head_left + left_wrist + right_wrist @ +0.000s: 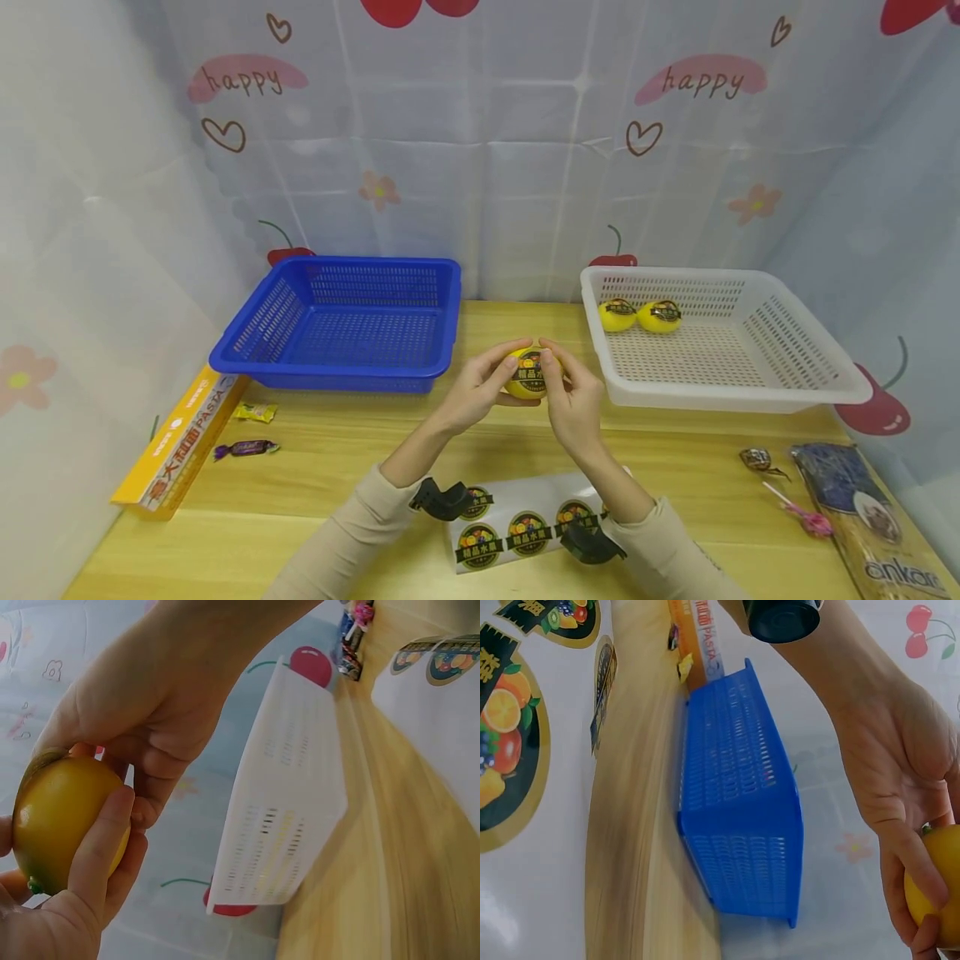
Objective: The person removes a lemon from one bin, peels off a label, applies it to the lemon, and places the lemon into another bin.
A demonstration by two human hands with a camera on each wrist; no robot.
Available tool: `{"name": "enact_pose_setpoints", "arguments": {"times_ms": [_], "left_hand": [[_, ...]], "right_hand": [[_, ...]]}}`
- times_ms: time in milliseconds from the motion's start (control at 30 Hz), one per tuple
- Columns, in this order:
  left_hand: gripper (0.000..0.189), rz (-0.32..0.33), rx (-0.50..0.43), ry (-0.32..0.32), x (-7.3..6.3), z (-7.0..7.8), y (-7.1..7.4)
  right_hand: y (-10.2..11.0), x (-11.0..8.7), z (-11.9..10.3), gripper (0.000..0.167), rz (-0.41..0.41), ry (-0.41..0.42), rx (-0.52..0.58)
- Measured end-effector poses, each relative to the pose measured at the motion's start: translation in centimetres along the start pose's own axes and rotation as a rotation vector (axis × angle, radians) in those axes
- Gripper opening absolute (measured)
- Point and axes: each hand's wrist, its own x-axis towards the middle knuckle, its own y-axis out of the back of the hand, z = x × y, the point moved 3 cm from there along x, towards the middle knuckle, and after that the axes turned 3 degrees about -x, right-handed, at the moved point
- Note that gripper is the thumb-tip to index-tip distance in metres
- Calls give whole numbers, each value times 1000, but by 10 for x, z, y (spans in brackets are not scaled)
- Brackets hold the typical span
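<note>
My left hand (474, 387) and right hand (577, 404) hold a yellow lemon (64, 821) between them, raised over the table between the two baskets. On the lemon's front is a round dark fruit sticker (531, 372), with my thumbs at its left and right edges. In the left wrist view, fingers curl around the lemon and a small green tip shows at its lower end. Beneath my forearms lies a white sticker sheet (513, 500) bearing several of the same round stickers. Part of that sheet is hidden by the right arm and the black wrist bands.
A blue basket (337, 371) stands at the back left. The white basket (735, 393) at the back right contains two stickered lemons (659, 317). Left lie a pasta box (183, 442) and wrapped candies (246, 448); right, a lollipop (813, 522), a brown-wrapped sweet (757, 458) and a bag (862, 517).
</note>
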Motion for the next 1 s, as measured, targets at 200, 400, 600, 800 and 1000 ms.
{"name": "enact_pose_setpoints", "arguments": {"times_ms": [200, 400, 600, 800, 1000], "left_hand": [[44, 11, -36, 11, 0, 0, 0], [44, 26, -74, 28, 0, 1, 0], [43, 52, -62, 36, 0, 6, 1], [44, 54, 11, 46, -1, 11, 1], [45, 77, 24, 72, 0, 12, 1]], "right_hand": [[2, -1, -8, 27, 54, 53, -39], [2, 0, 3, 26, 106, 73, -63], [10, 8, -9, 24, 63, 41, -37], [14, 9, 13, 29, -128, -131, 34], [12, 7, 11, 33, -221, -177, 117]]}}
